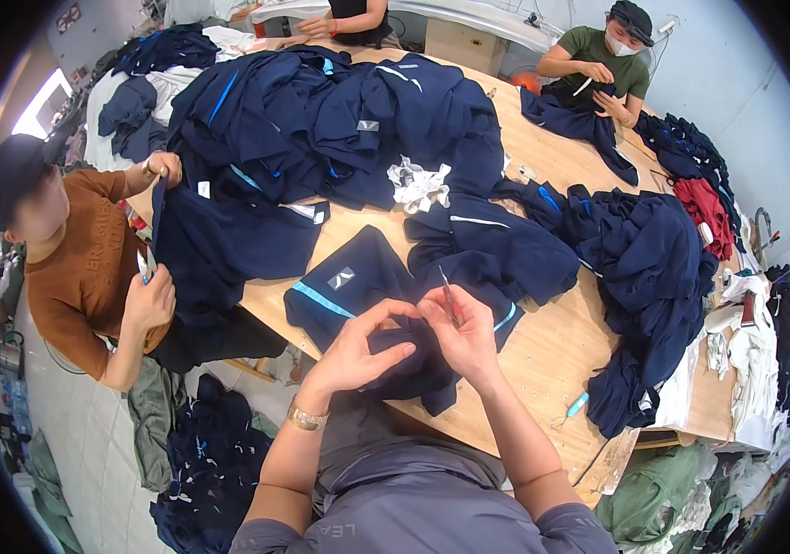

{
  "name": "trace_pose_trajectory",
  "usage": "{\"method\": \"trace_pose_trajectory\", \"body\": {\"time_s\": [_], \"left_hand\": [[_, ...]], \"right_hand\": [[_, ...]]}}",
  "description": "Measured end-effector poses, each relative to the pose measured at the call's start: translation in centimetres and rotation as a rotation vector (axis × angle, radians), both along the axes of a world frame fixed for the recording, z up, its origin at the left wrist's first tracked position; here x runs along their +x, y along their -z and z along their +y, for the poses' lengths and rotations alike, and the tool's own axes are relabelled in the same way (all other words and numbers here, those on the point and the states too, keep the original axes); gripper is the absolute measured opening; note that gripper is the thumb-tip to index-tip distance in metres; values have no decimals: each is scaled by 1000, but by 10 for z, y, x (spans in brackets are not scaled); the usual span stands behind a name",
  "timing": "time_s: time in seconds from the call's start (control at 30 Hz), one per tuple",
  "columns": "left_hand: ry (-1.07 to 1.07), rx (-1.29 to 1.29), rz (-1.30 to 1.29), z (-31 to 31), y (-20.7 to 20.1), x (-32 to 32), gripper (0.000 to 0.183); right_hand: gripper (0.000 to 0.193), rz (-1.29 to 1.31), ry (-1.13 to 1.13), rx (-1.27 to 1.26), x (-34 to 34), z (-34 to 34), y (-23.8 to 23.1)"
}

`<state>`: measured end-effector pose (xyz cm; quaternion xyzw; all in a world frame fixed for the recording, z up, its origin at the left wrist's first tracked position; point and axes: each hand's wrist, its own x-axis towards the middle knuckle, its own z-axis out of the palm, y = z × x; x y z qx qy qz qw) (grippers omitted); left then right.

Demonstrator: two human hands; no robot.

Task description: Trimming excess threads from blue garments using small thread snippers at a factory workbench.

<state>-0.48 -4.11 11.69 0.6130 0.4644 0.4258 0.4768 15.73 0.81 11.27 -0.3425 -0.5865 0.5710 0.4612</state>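
A navy garment with a light blue stripe and a small grey patch lies at the near table edge, part of it bunched under my hands. My left hand curves its thumb and fingers around a dark fold of it; its lower fingers are partly hidden. Slim metal thread snips are gripped in my closed right hand, blades pointing away from me. The fingertips of both hands meet above the cloth.
Navy garment heaps cover the wooden table, with white scraps among them. A turquoise-handled tool lies at right. At left, a person in brown holds snips and cloth; a masked person works at far right.
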Motion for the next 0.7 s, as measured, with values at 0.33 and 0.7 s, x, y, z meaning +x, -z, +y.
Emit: {"method": "trace_pose_trajectory", "body": {"time_s": [0.33,0.7], "left_hand": [[-91,313,274,-2,-3,4,29],[-19,268,109,3,0,-9,36]], "right_hand": [[11,-76,63,42,-4,6,-1],[23,-174,-27,239,36,21,32]]}}
